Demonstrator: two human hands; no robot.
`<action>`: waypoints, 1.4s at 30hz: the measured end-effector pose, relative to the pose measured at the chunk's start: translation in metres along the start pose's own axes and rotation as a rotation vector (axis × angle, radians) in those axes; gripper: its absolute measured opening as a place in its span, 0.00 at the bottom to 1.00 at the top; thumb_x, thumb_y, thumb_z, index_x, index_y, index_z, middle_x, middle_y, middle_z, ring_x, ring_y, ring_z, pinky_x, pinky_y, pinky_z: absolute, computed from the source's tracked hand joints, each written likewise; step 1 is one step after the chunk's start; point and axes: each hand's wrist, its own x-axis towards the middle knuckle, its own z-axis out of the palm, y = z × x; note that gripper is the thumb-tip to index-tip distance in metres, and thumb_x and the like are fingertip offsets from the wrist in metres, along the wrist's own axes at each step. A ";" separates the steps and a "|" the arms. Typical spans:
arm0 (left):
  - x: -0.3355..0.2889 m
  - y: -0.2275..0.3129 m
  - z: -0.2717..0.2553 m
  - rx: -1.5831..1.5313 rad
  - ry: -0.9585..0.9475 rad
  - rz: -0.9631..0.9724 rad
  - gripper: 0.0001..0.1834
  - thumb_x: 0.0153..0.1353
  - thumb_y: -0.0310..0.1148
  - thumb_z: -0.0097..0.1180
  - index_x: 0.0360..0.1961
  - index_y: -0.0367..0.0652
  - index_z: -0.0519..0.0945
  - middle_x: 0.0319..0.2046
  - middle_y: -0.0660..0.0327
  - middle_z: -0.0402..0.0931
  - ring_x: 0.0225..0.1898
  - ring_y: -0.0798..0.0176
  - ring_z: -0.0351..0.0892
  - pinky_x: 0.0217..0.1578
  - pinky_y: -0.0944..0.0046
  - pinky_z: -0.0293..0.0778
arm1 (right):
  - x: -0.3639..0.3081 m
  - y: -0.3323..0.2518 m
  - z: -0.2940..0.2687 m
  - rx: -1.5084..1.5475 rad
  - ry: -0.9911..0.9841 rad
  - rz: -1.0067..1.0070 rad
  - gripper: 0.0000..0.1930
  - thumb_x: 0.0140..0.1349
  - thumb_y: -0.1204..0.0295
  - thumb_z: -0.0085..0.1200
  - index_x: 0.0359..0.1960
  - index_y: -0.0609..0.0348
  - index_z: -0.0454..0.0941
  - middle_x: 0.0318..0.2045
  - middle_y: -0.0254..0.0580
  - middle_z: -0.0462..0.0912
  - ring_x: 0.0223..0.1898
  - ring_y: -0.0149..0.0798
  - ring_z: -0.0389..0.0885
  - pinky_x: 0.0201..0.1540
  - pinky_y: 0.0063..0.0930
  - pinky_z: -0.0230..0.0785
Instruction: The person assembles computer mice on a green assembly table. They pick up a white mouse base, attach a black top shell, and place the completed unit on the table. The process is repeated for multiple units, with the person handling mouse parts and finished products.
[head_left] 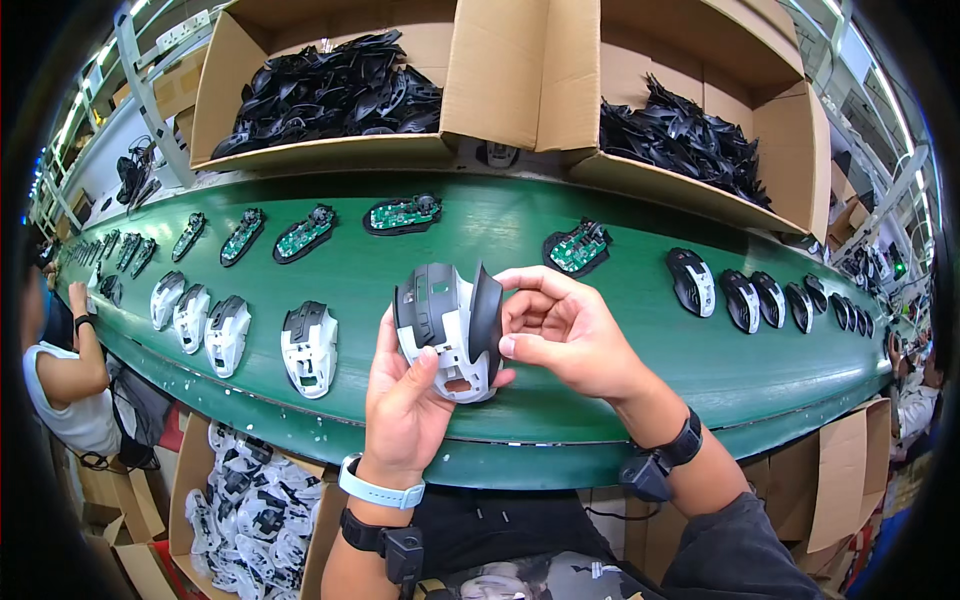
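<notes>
A white and black computer mouse shell (428,310) is held up above the green belt in my left hand (405,405), whose thumb presses on its near face. My right hand (578,340) pinches a curved black side panel (486,315) between thumb and fingers, along the shell's right side. The panel's upper tip stands out from the shell; whether its lower part is seated I cannot tell. Left of my hands, a similar white and black shell (309,350) lies on the belt. Beyond them is a black mouse base with a green circuit board (578,246).
The green conveyor belt (600,400) runs across, carrying rows of shells, circuit-board bases (305,235) and assembled mice (691,282). Cardboard boxes of black panels (340,95) (690,140) stand behind it. White shells (255,500) fill a box lower left. A person (75,385) sits at the left.
</notes>
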 end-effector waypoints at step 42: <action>-0.015 0.005 -0.020 0.340 0.221 0.172 0.45 0.54 0.40 0.81 0.67 0.34 0.70 0.59 0.53 0.82 0.56 0.54 0.86 0.58 0.54 0.84 | -0.001 -0.001 0.024 -0.031 0.149 -0.564 0.44 0.49 0.70 0.80 0.67 0.59 0.66 0.54 0.45 0.78 0.54 0.45 0.82 0.56 0.40 0.80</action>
